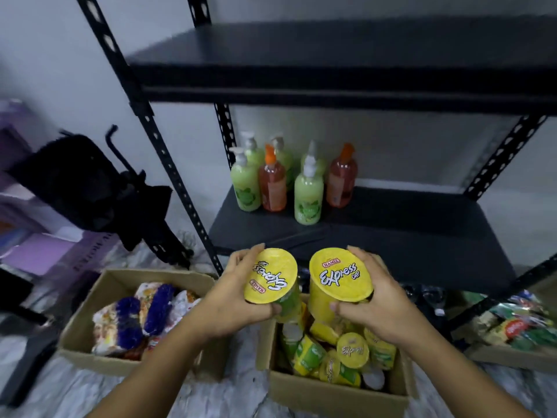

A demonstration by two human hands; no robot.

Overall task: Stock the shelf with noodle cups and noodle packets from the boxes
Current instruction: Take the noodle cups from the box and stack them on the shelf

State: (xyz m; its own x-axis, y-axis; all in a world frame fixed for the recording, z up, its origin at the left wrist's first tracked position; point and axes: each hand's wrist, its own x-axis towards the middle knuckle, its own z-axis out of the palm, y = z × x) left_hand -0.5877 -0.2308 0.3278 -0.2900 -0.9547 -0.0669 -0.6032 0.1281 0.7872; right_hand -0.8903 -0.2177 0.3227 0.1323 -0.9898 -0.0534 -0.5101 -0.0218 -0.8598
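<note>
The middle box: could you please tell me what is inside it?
Noodle cups lie in the box; its bottom and far end are hidden by them and the held cups.

Lower right: brown cardboard box of green and red packets cut off by frame edge. Left: purple cartons blurred. Centre: green and orange plastic pump bottles, labels unreadable.

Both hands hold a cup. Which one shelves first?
Right hand, probably: the right cup faces bare lower shelf. The left hand and left cup sit in front of the soap bottles.
</note>
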